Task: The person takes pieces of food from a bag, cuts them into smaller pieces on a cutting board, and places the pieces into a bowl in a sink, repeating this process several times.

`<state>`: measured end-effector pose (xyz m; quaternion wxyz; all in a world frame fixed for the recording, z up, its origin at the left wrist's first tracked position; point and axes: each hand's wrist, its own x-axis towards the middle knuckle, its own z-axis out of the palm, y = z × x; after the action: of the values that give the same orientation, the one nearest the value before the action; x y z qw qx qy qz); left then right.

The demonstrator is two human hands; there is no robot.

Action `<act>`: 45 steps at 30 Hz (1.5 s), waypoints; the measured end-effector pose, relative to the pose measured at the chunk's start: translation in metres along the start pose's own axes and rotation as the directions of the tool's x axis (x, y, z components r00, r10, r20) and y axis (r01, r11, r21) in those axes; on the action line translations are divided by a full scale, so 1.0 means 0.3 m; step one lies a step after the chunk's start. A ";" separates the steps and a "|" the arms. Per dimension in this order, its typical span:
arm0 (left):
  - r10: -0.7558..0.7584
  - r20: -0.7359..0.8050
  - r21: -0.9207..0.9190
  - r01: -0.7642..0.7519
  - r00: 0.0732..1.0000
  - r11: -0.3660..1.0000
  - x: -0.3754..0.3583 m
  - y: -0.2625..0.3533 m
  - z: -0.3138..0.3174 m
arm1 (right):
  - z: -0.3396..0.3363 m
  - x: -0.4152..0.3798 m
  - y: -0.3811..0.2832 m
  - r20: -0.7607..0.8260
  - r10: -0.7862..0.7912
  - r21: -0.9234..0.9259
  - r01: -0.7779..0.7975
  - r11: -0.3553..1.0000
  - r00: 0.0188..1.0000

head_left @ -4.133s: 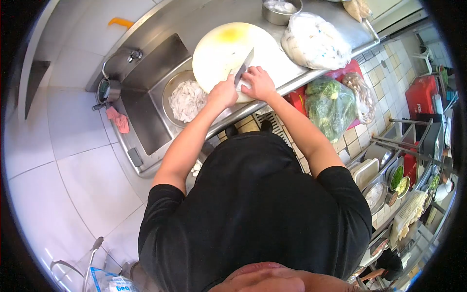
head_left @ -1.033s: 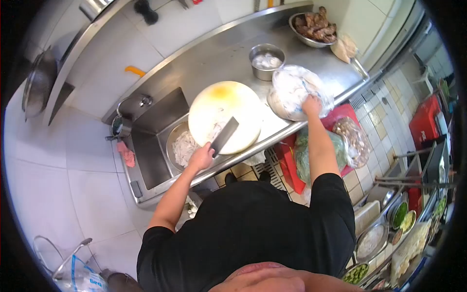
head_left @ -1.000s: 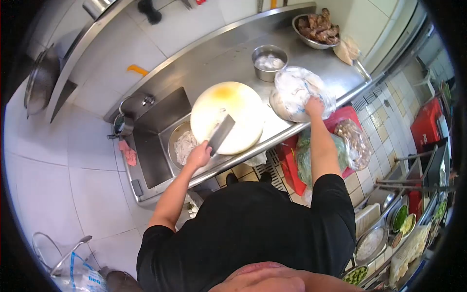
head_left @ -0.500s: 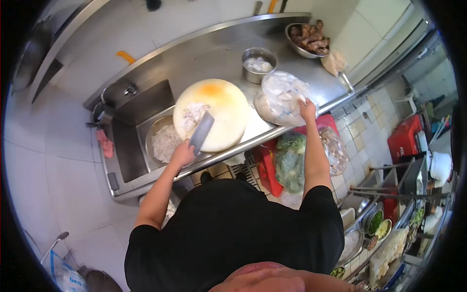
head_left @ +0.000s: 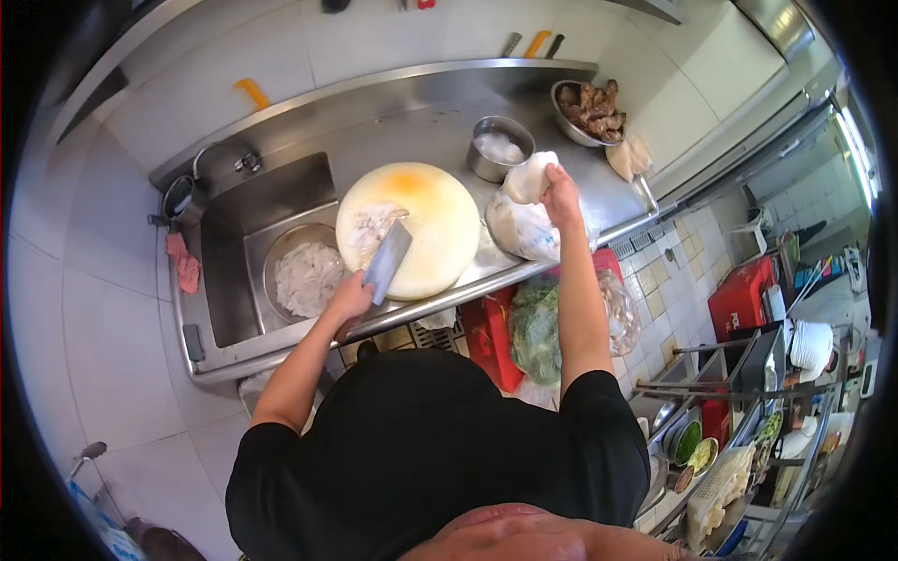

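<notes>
My left hand (head_left: 352,297) is closed round the handle of a cleaver (head_left: 387,262), whose blade lies over the round white chopping block (head_left: 441,224). Pale chopped pieces (head_left: 374,227) rest on the block beside the blade. In my right hand (head_left: 561,194) is a white piece (head_left: 531,178), lifted above a clear plastic bag (head_left: 526,227) on the counter. Left of the block, a metal bowl of pale strips (head_left: 309,279) sits in the sink.
A steel pot (head_left: 500,150) and a bowl of browned meat (head_left: 591,110) stand on the steel counter (head_left: 412,126). Bagged greens (head_left: 536,327) and a red crate (head_left: 490,341) are below its edge. At the far right, a person in white (head_left: 810,348) is partly visible.
My right hand has risen out of the bag with the white piece. The cleaver remains in my left hand over the block. The camera view has shifted slightly.
</notes>
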<state>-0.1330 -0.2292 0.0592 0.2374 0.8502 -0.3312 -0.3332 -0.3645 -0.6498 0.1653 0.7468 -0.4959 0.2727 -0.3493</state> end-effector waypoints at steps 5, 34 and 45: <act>-0.022 0.003 -0.090 0.022 1.000 0.996 0.007 -0.051 -0.017 | 0.242 -0.030 0.268 0.182 -0.212 -0.738 0.275 0.616 0.960; 0.128 0.114 0.330 -0.159 0.985 0.930 0.055 0.186 -0.051 | 0.477 -0.288 0.687 0.526 -0.064 -0.843 0.530 0.089 0.848; 0.072 0.105 0.349 -0.105 0.992 0.931 -0.138 0.189 -0.135 | 0.435 -0.333 0.630 0.566 -0.209 -0.794 0.595 0.125 0.798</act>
<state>-0.1497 -0.2296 0.1385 0.0803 0.8474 -0.4340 -0.2953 -0.2794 -0.4489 0.0424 0.1966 -0.9437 0.1540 -0.2171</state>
